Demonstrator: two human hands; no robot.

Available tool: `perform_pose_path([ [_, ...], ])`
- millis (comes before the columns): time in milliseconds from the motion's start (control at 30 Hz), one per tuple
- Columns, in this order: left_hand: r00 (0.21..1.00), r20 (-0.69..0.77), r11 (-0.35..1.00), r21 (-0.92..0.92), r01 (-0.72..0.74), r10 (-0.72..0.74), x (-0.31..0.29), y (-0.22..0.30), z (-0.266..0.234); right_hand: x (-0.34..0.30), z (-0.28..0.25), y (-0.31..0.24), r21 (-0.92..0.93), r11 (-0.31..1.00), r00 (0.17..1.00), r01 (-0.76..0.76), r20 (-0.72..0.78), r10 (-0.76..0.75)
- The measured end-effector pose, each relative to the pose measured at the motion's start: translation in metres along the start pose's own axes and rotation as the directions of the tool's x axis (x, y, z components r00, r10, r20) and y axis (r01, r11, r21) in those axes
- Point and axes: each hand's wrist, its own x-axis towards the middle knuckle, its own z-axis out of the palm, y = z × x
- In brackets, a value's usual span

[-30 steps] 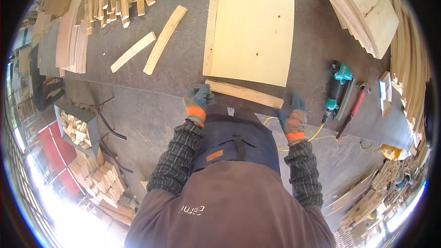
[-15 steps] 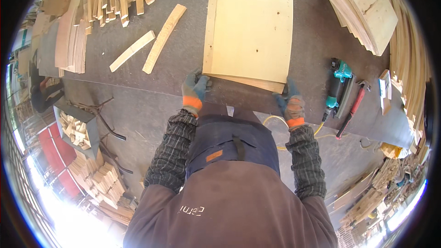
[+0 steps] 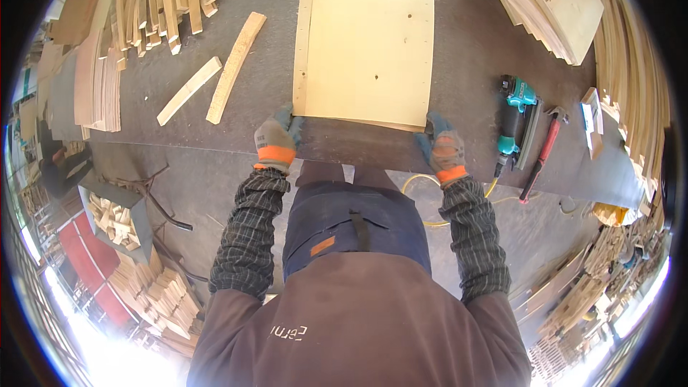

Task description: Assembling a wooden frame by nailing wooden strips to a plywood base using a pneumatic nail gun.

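"Dark tabletop point(image 3: 466, 50), wood point(image 3: 168, 0) piled at both sides. Where's the panel point(image 3: 365, 46)?"

"Lying on it, a strip point(image 3: 410, 128) peeking out under its near edge."

"And the grip?"

"Left hand point(image 3: 278, 136) by the near left corner, right hand point(image 3: 444, 145) by the near right; whether either grasps the strip, I can't tell."

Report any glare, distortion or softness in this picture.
Head view: harsh white glare washes out the lower left, a smaller bright streak the lower right; head view: fisheye distortion bows the top edge of the plywood panel, and the corners fall to black; head view: the panel's dark knots and the pneumatic nailer read clearly, while detail along the left rim is soft.
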Motion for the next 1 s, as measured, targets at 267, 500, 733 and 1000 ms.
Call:
perform_pose_path([
  [267,0.953,0.003,0.923,0.250,-0.294,0.303,0.014,-0.011,-0.007,0.003,0.008,0.012,-0.162,0.984,0.993,0.077,-0.081,-0.091],
  [500,0.951,0.030,0.925,0.224,-0.307,0.308,0.020,-0.025,-0.004,0.006,0.008,0.015,-0.387,0.920,0.987,0.065,-0.112,-0.117],
  [733,0.958,0.038,0.957,0.050,-0.285,0.283,0.019,-0.024,0.003,0.012,0.001,0.015,-0.460,0.879,0.991,0.123,0.106,-0.083],
  [1000,0.796,0.052,0.726,0.377,-0.575,0.603,0.025,-0.022,0.000,0.004,0.016,0.032,-0.498,0.847,0.982,0.185,0.110,-0.150],
])
